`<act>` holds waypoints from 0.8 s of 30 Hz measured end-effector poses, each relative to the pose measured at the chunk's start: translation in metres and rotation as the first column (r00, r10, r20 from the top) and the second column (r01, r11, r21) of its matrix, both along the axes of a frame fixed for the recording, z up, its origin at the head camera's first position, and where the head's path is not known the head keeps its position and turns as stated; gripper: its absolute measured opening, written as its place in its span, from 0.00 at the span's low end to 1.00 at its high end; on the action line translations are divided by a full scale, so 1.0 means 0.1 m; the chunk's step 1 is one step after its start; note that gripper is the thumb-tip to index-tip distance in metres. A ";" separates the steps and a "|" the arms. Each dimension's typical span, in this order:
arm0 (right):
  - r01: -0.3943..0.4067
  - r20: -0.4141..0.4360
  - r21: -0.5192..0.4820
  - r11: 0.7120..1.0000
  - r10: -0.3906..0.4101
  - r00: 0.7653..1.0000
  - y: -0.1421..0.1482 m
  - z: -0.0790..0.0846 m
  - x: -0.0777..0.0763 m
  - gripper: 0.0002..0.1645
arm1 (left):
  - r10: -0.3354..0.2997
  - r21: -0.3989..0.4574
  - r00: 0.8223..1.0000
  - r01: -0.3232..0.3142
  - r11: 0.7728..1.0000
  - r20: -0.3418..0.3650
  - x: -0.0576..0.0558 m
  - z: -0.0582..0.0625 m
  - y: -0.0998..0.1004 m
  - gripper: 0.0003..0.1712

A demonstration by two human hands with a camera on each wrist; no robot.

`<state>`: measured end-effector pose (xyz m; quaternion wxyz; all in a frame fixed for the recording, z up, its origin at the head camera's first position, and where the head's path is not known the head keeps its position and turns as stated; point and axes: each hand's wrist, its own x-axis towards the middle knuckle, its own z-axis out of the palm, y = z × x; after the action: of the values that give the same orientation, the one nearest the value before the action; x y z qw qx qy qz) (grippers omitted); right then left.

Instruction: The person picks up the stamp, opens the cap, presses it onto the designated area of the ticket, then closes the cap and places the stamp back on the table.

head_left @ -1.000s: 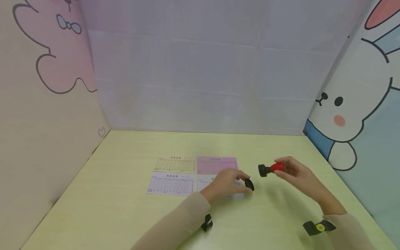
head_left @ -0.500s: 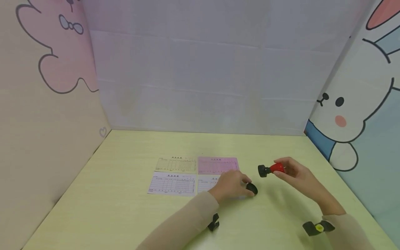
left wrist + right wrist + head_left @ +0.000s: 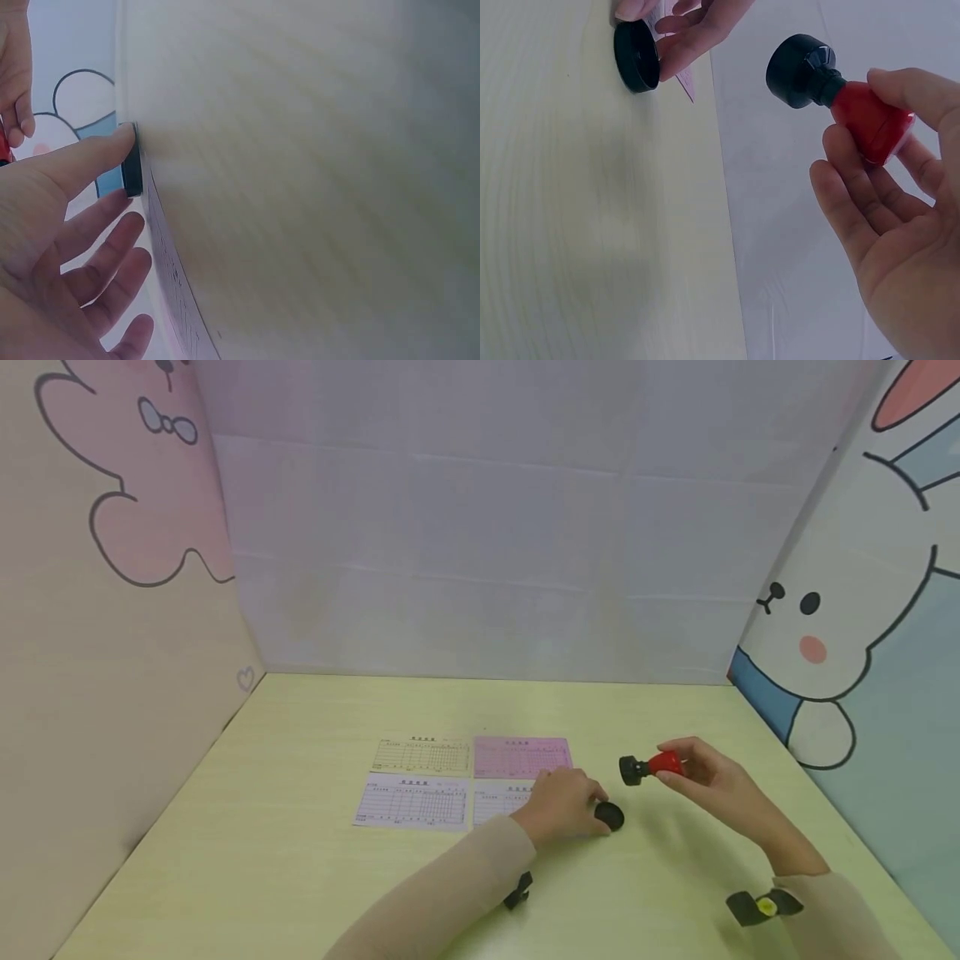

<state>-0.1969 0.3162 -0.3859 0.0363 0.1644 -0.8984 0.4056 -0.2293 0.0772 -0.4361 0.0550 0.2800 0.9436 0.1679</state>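
My left hand (image 3: 564,803) pinches a round black stamp cap (image 3: 609,816) between thumb and fingers, low at the tabletop near the papers' right edge. From the right wrist view the cap (image 3: 636,56) shows its hollow side. My right hand (image 3: 718,783) holds a stamp by its red handle (image 3: 666,763), raised above the table and lying sideways. The stamp's black round head (image 3: 632,770) points left, apart from the cap. In the right wrist view, thumb and fingers grip the red handle (image 3: 870,120). Whether the cap fully touches the table I cannot tell.
A yellow form (image 3: 422,755), a pink form (image 3: 521,757) and a white form (image 3: 411,802) lie flat on the pale table (image 3: 225,860). Another white form (image 3: 495,797) is partly under my left hand. Walls enclose the back and sides.
My left hand has moved slightly right and down with the cap, which has tilted from nearly edge-on to a flatter pose. My right hand and the stamp have hardly moved.
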 end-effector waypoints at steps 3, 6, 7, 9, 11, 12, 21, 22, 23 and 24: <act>-0.005 -0.006 0.004 1.000 0.005 1.000 0.00 0.00 0.00 0.23 | 0.003 -0.009 1.000 -0.003 1.000 0.001 0.01 0.00 0.00 0.25; -0.015 -0.028 0.003 1.000 0.015 1.000 -0.01 0.00 -0.01 0.23 | 0.003 0.002 1.000 -0.003 1.000 0.011 0.01 -0.01 0.00 0.27; -0.020 -0.035 0.003 1.000 0.020 0.999 -0.01 0.00 -0.02 0.23 | 0.002 0.008 1.000 -0.002 1.000 0.013 0.00 -0.01 0.00 0.27; -0.027 -0.048 0.002 1.000 0.027 0.998 -0.01 0.00 -0.02 0.24 | -0.002 0.020 1.000 0.001 1.000 0.017 -0.01 -0.01 -0.01 0.27; -0.032 -0.054 0.001 0.999 0.032 0.998 -0.01 0.00 -0.03 0.24 | -0.005 0.029 1.000 0.005 1.000 0.019 -0.02 0.00 -0.01 0.28; -0.035 -0.053 0.001 0.999 0.035 0.998 -0.01 0.00 -0.03 0.24 | -0.007 0.031 1.000 0.006 1.000 0.019 -0.02 0.01 -0.02 0.28; -0.053 -0.046 -0.025 0.998 0.052 0.998 -0.03 0.00 -0.04 0.25 | -0.022 0.065 0.999 0.020 0.998 0.034 -0.05 0.08 -0.11 0.26; -0.054 -0.045 -0.025 0.998 0.053 0.998 -0.04 0.00 -0.04 0.26 | -0.026 0.077 0.999 0.023 0.997 0.038 -0.05 0.09 -0.13 0.26; -0.050 -0.043 -0.025 0.998 0.048 0.998 -0.04 0.00 -0.04 0.25 | -0.028 0.089 0.999 0.023 0.996 0.046 -0.05 0.09 -0.15 0.26; -0.045 -0.039 -0.024 0.999 0.045 0.998 -0.05 0.01 -0.03 0.25 | -0.028 0.103 0.998 0.023 0.994 0.053 -0.06 0.09 -0.17 0.26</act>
<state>-0.2002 0.3115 -0.3854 0.0463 0.1919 -0.8886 0.4141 -0.2349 0.0598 -0.4270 0.0683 0.2899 0.9282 0.2229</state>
